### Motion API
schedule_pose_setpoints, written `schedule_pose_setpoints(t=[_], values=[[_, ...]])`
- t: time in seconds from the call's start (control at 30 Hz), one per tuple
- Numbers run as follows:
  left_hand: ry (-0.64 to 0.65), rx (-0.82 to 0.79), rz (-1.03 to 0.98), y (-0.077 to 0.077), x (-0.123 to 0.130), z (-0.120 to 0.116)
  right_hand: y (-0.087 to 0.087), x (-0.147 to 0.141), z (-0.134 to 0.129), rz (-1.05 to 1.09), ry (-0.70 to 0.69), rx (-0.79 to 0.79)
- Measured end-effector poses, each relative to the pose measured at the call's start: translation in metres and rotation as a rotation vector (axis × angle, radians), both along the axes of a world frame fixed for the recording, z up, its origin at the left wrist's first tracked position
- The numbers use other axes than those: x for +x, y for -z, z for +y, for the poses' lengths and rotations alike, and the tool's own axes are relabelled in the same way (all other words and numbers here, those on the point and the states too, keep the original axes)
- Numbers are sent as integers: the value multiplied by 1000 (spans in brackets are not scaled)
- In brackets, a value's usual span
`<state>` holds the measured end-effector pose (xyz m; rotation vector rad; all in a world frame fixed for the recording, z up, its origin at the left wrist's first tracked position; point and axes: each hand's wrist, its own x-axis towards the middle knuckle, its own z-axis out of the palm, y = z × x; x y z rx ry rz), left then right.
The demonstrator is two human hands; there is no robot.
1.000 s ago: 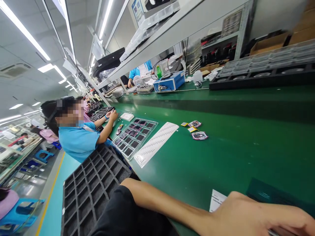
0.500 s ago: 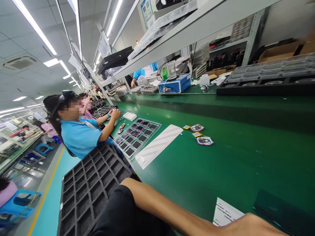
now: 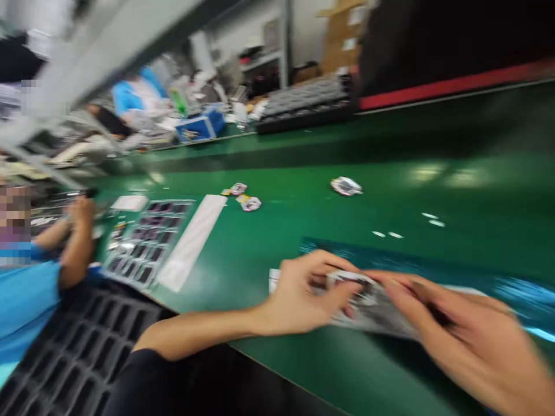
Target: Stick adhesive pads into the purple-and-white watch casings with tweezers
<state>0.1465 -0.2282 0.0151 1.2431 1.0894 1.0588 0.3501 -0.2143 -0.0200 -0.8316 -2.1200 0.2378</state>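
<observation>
Near the front edge of the green table [image 3: 433, 144], my left hand [image 3: 303, 292] is closed on a small round device [image 3: 358, 287] with a pale rim, thumb on top. My right hand [image 3: 468, 323] comes in from the right, its fingers closed at the device's right side, on a greyish sheet-like piece [image 3: 390, 315] that lies under and beside the device. Motion blur hides where the fingertips end. Behind both hands lies a shiny blue-green film [image 3: 416, 263]. Another small round device [image 3: 346, 186] rests farther back.
Two small devices with yellow tabs [image 3: 250, 203] lie left of centre, beside a long white strip [image 3: 193, 242] and a clear tray of dark pieces [image 3: 150, 240]. A black grid tray [image 3: 73, 346] stands lower left. A person's forearm [image 3: 80, 242] is at the left; a blue box [image 3: 199, 127] is behind.
The view has swung right. Both my hands are now in sight, holding the device and the grey sheet-like piece. The tray, strip and neighbouring person have shifted left in view.
</observation>
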Motion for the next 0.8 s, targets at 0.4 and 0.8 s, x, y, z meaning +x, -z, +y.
schedule_pose_setpoints(t=[0.4, 0.8], values=[[-37, 152, 93, -10, -8, -3, -65, 43, 22, 71, 537, 297], [386, 534, 500, 22, -11, 4, -31, 46, 18, 379, 140, -847]])
